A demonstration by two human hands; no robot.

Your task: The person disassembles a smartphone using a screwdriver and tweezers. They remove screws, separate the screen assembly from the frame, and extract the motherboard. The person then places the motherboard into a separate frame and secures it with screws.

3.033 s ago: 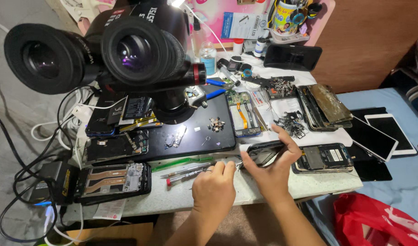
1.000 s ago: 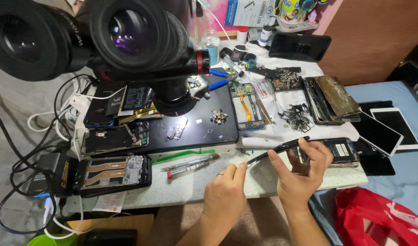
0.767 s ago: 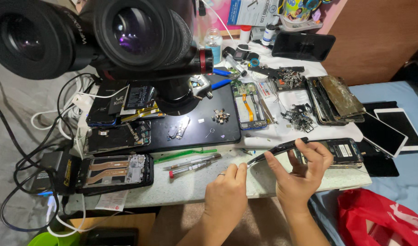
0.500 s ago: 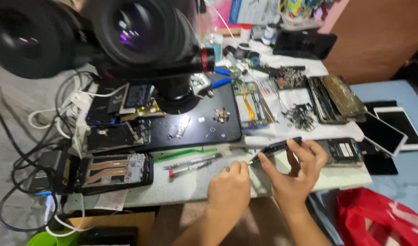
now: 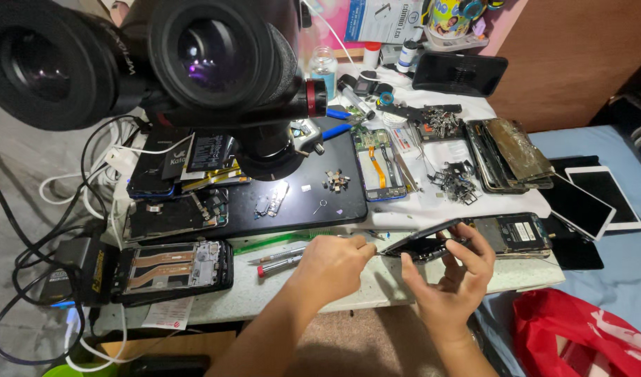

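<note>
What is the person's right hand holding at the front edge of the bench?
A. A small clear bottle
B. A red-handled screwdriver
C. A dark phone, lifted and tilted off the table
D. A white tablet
C: the right hand grips a dark phone raised and tilted above the table, while the left hand meets its near end; the red-handled screwdriver lies untouched on the table.

A black phone (image 5: 425, 246) is showing dark against a white table cover (image 5: 432, 202), while a red bag (image 5: 586, 335), a green tool (image 5: 282, 241), blue-handled pliers (image 5: 338, 122), 2 black eyepieces (image 5: 223, 56) and a black mat (image 5: 334, 202) are surrounding it.
</note>
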